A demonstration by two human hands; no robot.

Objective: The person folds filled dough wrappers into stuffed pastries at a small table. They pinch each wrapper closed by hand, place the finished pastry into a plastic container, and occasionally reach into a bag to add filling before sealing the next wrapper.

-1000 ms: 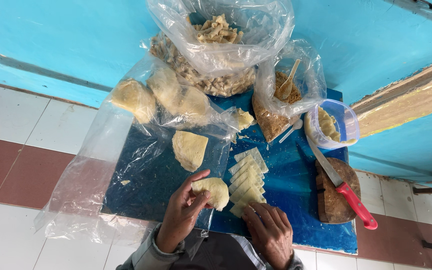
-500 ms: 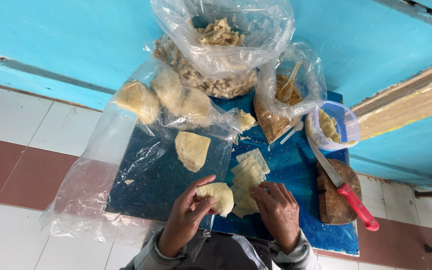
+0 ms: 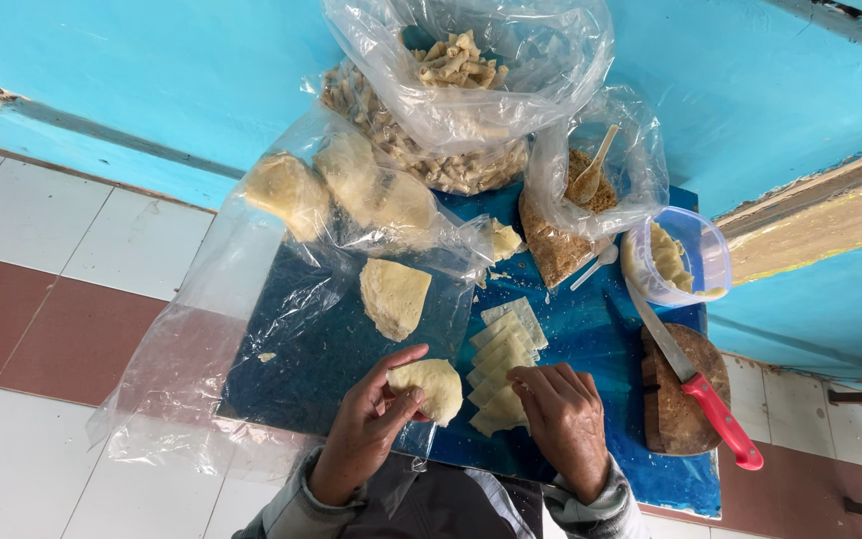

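My left hand [image 3: 369, 427] grips a pale round lump of dough [image 3: 433, 386] at the near edge of the blue board [image 3: 591, 339]. My right hand [image 3: 561, 419] lies palm down on the near end of a row of flat square dough slices [image 3: 504, 357], fingers touching them. A second, cut lump of dough [image 3: 394, 295] rests on a clear plastic sheet [image 3: 202, 369] just beyond my left hand. More dough lumps [image 3: 351, 185] sit inside a clear bag further back.
A red-handled knife [image 3: 695, 384] lies across a small round wooden block [image 3: 680, 399] at the right. Behind stand a clear tub [image 3: 675, 258], a bag of brown filling with a wooden spoon [image 3: 591, 175], and a big bag of rolled pieces [image 3: 461, 90].
My right hand has slid forward from the board's near edge onto the row of slices. My left hand has kept hold of the dough lump, turning it slightly.
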